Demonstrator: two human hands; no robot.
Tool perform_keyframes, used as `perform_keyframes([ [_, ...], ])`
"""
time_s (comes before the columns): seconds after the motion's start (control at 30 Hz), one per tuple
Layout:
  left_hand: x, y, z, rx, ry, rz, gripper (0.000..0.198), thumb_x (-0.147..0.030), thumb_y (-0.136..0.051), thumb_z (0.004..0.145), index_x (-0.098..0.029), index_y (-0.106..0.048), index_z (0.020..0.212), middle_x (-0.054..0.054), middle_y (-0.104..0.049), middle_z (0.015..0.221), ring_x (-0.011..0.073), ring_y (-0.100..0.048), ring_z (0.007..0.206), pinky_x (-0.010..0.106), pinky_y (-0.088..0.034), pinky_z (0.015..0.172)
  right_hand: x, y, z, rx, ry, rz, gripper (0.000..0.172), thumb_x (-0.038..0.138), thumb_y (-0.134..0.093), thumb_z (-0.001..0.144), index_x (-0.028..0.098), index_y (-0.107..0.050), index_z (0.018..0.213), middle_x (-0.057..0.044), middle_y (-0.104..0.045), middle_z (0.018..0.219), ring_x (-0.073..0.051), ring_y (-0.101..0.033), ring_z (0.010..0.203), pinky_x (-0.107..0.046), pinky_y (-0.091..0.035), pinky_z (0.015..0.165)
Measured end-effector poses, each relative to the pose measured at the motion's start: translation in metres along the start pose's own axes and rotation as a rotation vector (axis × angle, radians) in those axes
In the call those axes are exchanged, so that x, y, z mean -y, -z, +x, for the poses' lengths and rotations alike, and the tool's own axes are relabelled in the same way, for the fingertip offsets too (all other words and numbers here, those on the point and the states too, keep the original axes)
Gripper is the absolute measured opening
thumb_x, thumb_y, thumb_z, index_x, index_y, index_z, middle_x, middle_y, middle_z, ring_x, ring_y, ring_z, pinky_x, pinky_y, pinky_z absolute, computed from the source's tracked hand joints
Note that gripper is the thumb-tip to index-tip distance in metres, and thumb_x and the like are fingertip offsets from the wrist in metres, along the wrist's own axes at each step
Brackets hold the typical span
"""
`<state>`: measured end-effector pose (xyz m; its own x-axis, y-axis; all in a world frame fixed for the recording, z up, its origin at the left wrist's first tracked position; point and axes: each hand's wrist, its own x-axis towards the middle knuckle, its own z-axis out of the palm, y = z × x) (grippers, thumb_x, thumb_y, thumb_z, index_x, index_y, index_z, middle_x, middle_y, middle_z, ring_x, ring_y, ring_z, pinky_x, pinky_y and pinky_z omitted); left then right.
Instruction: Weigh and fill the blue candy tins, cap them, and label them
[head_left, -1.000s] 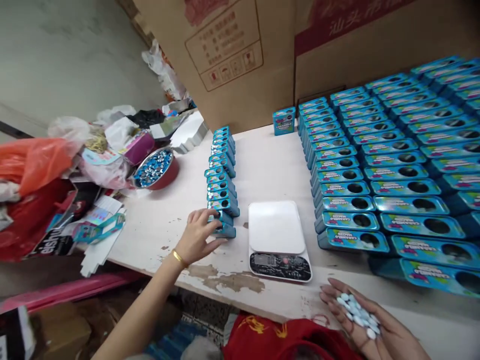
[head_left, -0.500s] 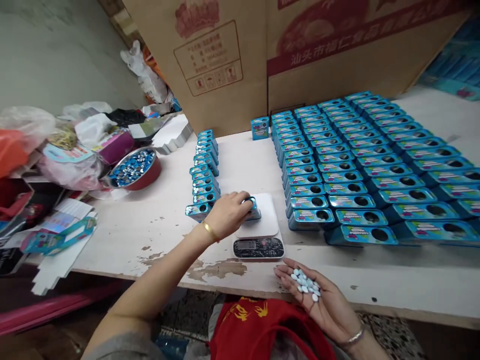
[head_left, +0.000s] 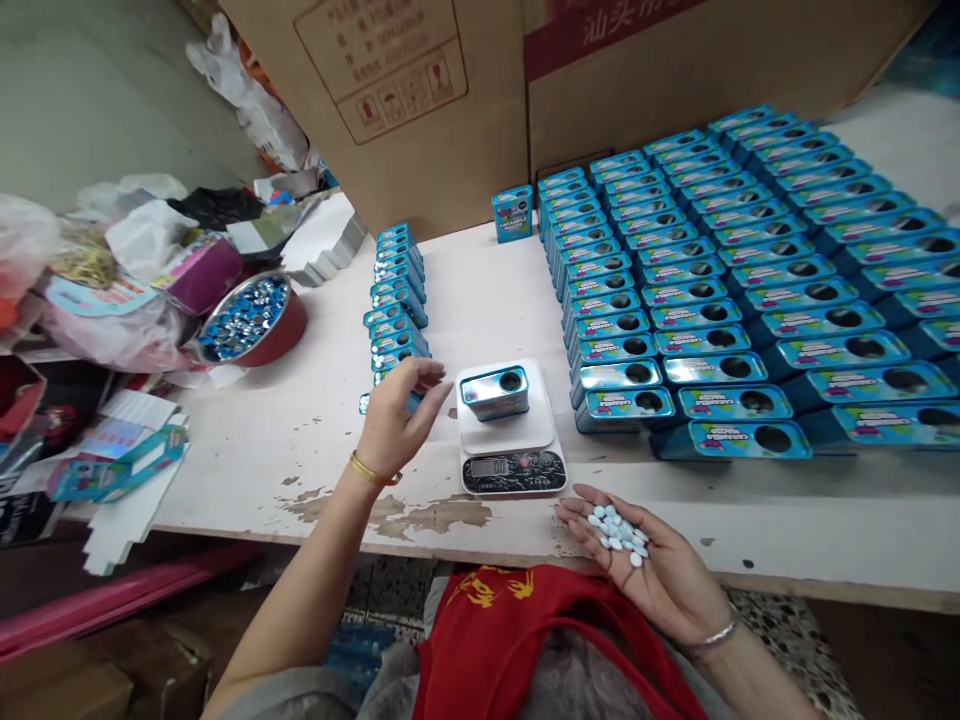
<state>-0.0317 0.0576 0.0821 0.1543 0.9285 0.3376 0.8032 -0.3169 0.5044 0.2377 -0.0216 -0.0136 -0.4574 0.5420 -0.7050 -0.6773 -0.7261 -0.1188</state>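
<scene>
A small blue tin (head_left: 495,392) with a round hole on top lies on the white kitchen scale (head_left: 517,436). My left hand (head_left: 394,420) hovers just left of the scale, fingers loosely apart and holding nothing, in front of the near end of a row of small blue tins (head_left: 395,290). My right hand (head_left: 660,570) rests palm up at the table's front edge, cupping a small heap of pale blue and white candies (head_left: 619,530).
A big block of larger blue tins (head_left: 750,290) fills the table's right side, with one upright tin (head_left: 511,213) behind. Cardboard boxes (head_left: 450,100) stand at the back. A red bowl of blue caps (head_left: 251,320) and piled bags and papers (head_left: 112,290) crowd the left.
My left hand took a tin from the row's near end, set it on the scale and has drawn back to the left. My right hand kept the candies.
</scene>
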Motion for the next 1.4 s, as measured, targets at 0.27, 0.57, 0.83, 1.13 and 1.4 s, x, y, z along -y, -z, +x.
perform_keyframes([
  [0.27, 0.018, -0.017, -0.024, 0.005, 0.159, -0.120, 0.021, -0.031, -0.053, 0.087, -0.018, -0.055, 0.104, 0.005, -0.064, 0.094, 0.0131, -0.062, 0.085, 0.027, -0.053, 0.077, 0.005, -0.007, 0.003, -0.060, 0.004, -0.013, 0.024, 0.015, -0.049, 0.084, 0.008, -0.064, 0.101, -0.015, -0.071, 0.100, -0.023, -0.065, 0.099, -0.030, -0.055, 0.086],
  [0.57, 0.024, -0.064, -0.024, 0.036, 0.142, -0.272, 0.073, -0.042, -0.069, 0.073, -0.021, -0.034, 0.133, 0.013, -0.052, 0.126, 0.0223, -0.054, 0.113, 0.036, -0.047, 0.095, 0.007, -0.036, 0.011, 0.033, -0.015, -0.004, 0.026, 0.020, -0.053, 0.085, 0.006, -0.063, 0.102, -0.019, -0.069, 0.103, -0.025, -0.063, 0.105, -0.030, -0.054, 0.086],
  [0.83, 0.007, -0.061, -0.008, 0.064, -0.333, 0.050, 0.034, -0.024, -0.055, 0.083, -0.028, -0.054, 0.117, 0.006, -0.061, 0.114, 0.0212, -0.056, 0.106, 0.042, -0.042, 0.095, 0.005, -0.091, 0.046, 0.040, 0.174, 0.244, 0.020, 0.019, -0.045, 0.089, 0.012, -0.064, 0.091, -0.007, -0.073, 0.081, -0.016, -0.069, 0.081, -0.031, -0.057, 0.078],
  [1.13, 0.000, -0.038, -0.025, -0.144, -0.603, 0.464, 0.037, -0.020, -0.061, 0.082, -0.042, -0.060, 0.111, -0.001, -0.067, 0.097, 0.0173, -0.058, 0.094, 0.038, -0.033, 0.095, -0.005, -0.108, 0.060, 0.033, 0.117, 0.381, 0.017, 0.013, -0.047, 0.085, 0.010, -0.064, 0.085, -0.005, -0.072, 0.070, -0.013, -0.067, 0.066, -0.023, -0.057, 0.065],
  [1.4, 0.007, -0.044, -0.031, -0.208, -0.540, 0.382, 0.036, -0.016, -0.060, 0.081, -0.038, -0.062, 0.109, 0.002, -0.066, 0.095, 0.0177, -0.056, 0.095, 0.038, -0.031, 0.095, -0.004, -0.114, 0.057, 0.010, 0.127, 0.370, 0.019, 0.010, -0.047, 0.083, 0.009, -0.066, 0.080, -0.006, -0.072, 0.070, -0.013, -0.067, 0.065, -0.024, -0.057, 0.065],
])
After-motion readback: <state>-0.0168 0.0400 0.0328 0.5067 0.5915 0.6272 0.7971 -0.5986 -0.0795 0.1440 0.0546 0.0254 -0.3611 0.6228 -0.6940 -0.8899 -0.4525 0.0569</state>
